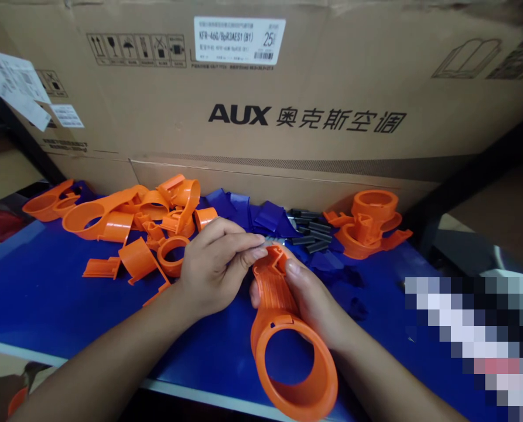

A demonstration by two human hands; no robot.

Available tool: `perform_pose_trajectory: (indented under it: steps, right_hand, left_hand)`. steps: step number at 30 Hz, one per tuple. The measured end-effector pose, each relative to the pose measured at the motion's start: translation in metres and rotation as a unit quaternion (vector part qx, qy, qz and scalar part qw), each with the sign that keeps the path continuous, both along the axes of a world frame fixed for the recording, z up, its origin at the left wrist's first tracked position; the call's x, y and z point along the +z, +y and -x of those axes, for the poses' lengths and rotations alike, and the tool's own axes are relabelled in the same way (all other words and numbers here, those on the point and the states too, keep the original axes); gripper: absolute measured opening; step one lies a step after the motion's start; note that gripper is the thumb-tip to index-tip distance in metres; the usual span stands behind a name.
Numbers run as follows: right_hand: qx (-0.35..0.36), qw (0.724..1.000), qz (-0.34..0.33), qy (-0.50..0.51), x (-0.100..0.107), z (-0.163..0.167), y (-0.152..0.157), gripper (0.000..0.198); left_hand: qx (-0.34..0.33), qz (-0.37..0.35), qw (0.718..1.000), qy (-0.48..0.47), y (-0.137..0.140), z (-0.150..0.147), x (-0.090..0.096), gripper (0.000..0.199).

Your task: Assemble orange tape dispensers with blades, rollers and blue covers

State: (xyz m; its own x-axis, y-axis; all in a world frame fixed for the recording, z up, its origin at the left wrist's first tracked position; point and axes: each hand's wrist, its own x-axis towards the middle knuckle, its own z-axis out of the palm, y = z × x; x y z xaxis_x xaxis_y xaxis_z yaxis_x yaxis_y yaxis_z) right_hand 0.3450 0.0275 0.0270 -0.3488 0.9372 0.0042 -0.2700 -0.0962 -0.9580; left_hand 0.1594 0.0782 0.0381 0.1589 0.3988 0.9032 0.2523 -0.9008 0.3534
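My right hand (316,293) is closed around the ribbed neck of an orange plastic part (276,287), whose wide ring end points down towards me. The thumb presses near the part's open, channel-shaped upper end. My left hand (215,266) pinches thumb and forefinger together right beside that end. A small greyish, shiny piece (274,241) shows just past its fingertips, too little visible to name or to tell whether it is held. Behind both hands lie dark blue flat pieces (267,217) and short black strips (316,234).
Loose orange parts (138,258) are heaped on the blue tabletop (37,281) at left. More orange parts (371,225) are stacked at the back right. A large cardboard box (156,117) walls off the back. A blurred-out patch (481,346) covers the right edge.
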Motion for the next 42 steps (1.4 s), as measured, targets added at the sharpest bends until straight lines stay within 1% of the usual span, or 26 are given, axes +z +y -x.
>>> perform_pose_trajectory:
  steps: [4, 8, 13, 16, 20, 22, 25, 27, 30, 35, 37, 42]
  right_hand:
    - [-0.001, 1.0, 0.005, 0.005, 0.0, 0.002, -0.001, 0.066]
    - [0.002, 1.0, 0.01, 0.007, -0.001, 0.002, 0.001, 0.064]
    - [0.002, 1.0, 0.013, 0.004, -0.002, 0.002, 0.002, 0.065]
    - [0.003, 1.0, 0.009, -0.002, -0.002, 0.002, 0.002, 0.063]
    - [0.002, 1.0, 0.005, -0.011, -0.001, 0.003, 0.001, 0.06]
    - [0.003, 1.0, 0.005, -0.012, -0.001, 0.003, 0.001, 0.059]
    - [0.012, 1.0, -0.003, -0.02, -0.003, 0.001, 0.002, 0.058]
    - [0.021, 0.999, -0.009, -0.029, -0.003, 0.0, 0.004, 0.057]
    - [0.022, 0.999, -0.017, -0.04, -0.004, -0.001, 0.005, 0.055]
    - [0.016, 0.998, -0.03, -0.054, -0.004, -0.001, 0.005, 0.054]
    - [0.021, 0.998, -0.035, -0.057, -0.004, -0.001, 0.005, 0.053]
    - [0.014, 0.998, -0.038, -0.057, -0.002, 0.0, 0.006, 0.049]
  left_hand:
    - [-0.006, 0.031, 0.999, -0.026, -0.003, 0.0, 0.0, 0.009]
    - [-0.024, 0.078, 0.996, -0.025, -0.004, 0.002, -0.003, 0.005]
    - [-0.041, 0.135, 0.989, -0.032, 0.0, 0.006, -0.014, 0.015]
    - [-0.06, 0.142, 0.987, -0.046, 0.002, 0.008, -0.018, 0.023]
    - [-0.101, 0.12, 0.987, -0.039, 0.004, 0.01, -0.016, 0.035]
    - [-0.11, 0.109, 0.987, -0.031, 0.003, 0.011, -0.014, 0.035]
    - [-0.086, 0.088, 0.992, -0.036, 0.002, 0.011, -0.011, 0.027]
    - [-0.075, 0.054, 0.995, -0.031, 0.001, 0.012, -0.009, 0.027]
    - [-0.079, 0.001, 0.997, -0.007, 0.0, 0.012, -0.005, 0.027]
    - [-0.06, -0.062, 0.996, 0.004, 0.001, 0.011, -0.003, 0.018]
    - [-0.058, -0.076, 0.995, 0.003, 0.002, 0.011, -0.004, 0.017]
    - [-0.057, -0.079, 0.995, 0.016, 0.004, 0.012, -0.005, 0.019]
